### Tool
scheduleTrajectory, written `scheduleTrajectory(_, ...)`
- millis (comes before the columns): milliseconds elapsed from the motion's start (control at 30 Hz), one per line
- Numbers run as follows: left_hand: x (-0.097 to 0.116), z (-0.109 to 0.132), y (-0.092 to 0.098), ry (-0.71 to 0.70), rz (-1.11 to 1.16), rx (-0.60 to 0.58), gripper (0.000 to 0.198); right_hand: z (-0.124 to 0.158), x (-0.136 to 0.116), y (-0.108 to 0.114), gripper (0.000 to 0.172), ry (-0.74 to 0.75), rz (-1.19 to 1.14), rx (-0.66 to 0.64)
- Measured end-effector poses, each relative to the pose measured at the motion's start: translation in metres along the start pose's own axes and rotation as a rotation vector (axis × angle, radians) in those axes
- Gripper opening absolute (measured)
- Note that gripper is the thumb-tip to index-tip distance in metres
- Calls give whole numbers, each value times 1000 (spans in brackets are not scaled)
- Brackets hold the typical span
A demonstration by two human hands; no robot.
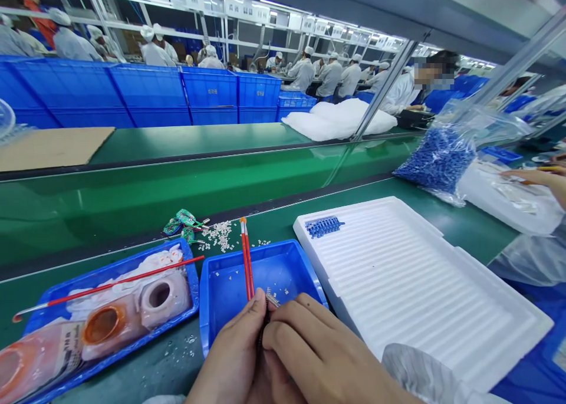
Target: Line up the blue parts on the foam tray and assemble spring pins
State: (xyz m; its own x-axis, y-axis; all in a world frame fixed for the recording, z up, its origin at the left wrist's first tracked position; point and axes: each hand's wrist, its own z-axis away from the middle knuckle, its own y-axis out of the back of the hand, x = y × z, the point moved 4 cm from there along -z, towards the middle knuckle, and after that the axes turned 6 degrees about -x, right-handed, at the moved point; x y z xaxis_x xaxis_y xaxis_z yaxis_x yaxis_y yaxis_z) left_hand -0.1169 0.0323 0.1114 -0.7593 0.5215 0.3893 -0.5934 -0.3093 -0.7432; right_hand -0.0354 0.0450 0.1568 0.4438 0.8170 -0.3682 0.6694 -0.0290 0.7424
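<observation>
While both hands meet over the near side of a shallow blue plastic tray (221, 295), the thumb and fingers of the left hand (236, 348) and the curled fingers of the right hand (312, 342) pinch a small, narrow ribbed strip (272, 299) between them; the fingers cover most of it. Counting from the hands, two slim red-handled brushes (246, 256) lean over the tray's far rim at eleven o'clock, bristles outward. Just past that rim, also near eleven, lie scattered tiny white chips (217, 236), with green circuit boards (186, 219) beside them at ten. Around nine o'clock, a long blue plastic tray (193, 277) bears pinkish round-mouthed containers (165, 301) and crumpled white cloth (145, 268). Between two and three o'clock sits a ribbed white foam tray (407, 280), a row of blue toothed pieces (325, 227) in its corner at one o'clock.
</observation>
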Motion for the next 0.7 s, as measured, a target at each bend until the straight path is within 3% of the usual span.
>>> scheduleTrajectory(167, 1, 0, -8, 10, 185, -49, 15, -1, -1, 10, 21, -21, -78, 28)
scheduleTrajectory(267, 3, 2, -12, 67, 241, -52, 12, -3, 5, 21, 20, -155, -252, -73)
scheduleTrajectory(367, 4, 3, -13, 65, 213, -35, 11, -3, 13, 31, 23, -221, -400, -193)
scheduleTrajectory(567, 4, 5, -16, 63, 86, -62, 5, -7, 22, 49, 27, -228, -582, -157)
scheduleTrajectory(633, 6, 5, -19, 79, 31, -86, 16, -8, 23, 53, 28, -255, -617, -150)
scheduleTrajectory(700, 8, 6, -22, 111, -22, -130, 13, -9, 25, 58, 27, -291, -624, -110)
